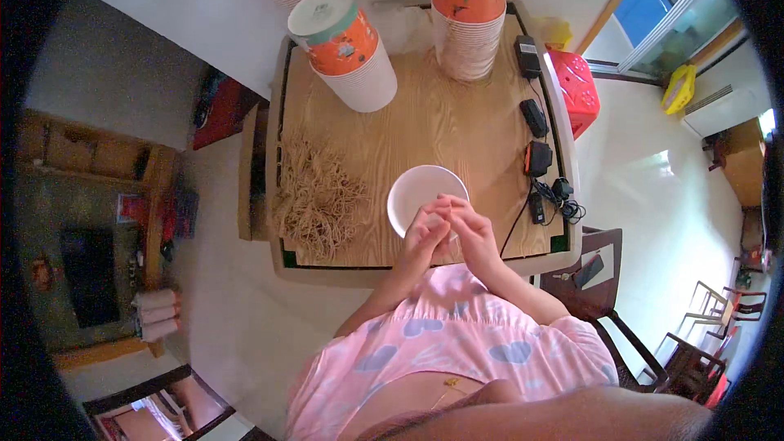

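Observation:
A round white paper bowl (412,193) stands open side up near the table's front edge. Over its near rim my left hand (426,230) and my right hand (474,230) meet, fingertips brought together. Both hands are closed in a pinch; whatever lies between the fingers is too small or too hidden to make out. To the left of the bowl lies a loose, tangled heap of tan strings (318,196). Farther back rise two tall stacks of nested paper bowls, a left stack (359,73) and a right stack (467,41), each with an orange and green printed bowl on top.
The wood-grain table (408,126) has a raised pale rim. Along its right side sit a black power adapter (527,57), an orange and black device (538,158) and coiled black cables (567,204). A red plastic stool (574,90) and a dark wooden chair (600,278) stand to the right.

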{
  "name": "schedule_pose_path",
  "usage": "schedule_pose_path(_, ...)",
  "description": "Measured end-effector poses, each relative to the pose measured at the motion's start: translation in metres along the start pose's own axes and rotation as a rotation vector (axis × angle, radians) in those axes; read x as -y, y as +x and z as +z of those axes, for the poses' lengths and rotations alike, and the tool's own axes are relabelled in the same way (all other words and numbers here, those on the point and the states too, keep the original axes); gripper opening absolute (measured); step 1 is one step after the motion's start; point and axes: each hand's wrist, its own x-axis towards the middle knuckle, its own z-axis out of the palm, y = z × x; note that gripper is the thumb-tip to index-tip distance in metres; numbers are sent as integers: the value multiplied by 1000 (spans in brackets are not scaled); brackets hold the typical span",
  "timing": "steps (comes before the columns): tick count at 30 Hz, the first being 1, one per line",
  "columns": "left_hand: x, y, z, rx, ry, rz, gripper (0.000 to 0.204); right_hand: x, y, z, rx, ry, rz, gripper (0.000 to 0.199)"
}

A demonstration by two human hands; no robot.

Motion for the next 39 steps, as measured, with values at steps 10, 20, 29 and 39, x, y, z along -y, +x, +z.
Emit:
schedule_pose_path(10,0,24,-19,48,251,315,46,-14,21,-7,7,-64,47,16)
schedule_pose_path(20,8,20,-26,-188,423,50,20,-13,16,-4,-115,-116,8,14)
schedule_pose_path(29,16,15,-40,-265,431,140,11,-11,29,-29,-13,-330,113,31)
schedule_pose_path(39,12,13,-42,-283,417,-47,11,3,30,-19,257,-504,-43,11)
